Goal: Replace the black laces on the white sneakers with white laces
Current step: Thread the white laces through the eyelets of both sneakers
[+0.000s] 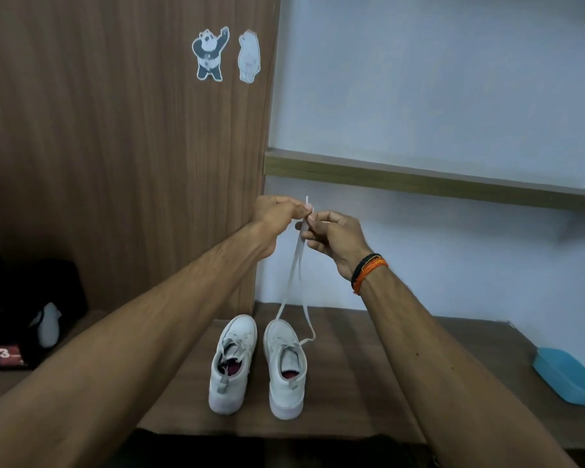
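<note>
While both arms reach up, left hand [277,211] and right hand [335,239] pinch the two ends of a white lace [296,265] together. Both strands hang down to the right sneaker [286,369] on the table [368,383]; left sneaker [232,363] just beside it.

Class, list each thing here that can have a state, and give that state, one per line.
Left hand: pinches the lace ends.
Right hand: pinches the lace ends.
White lace: both ends raised, threaded in the right sneaker.
Right sneaker: upright, lace untied.
Left sneaker: upright, white-laced.
Blue container: open.
</note>
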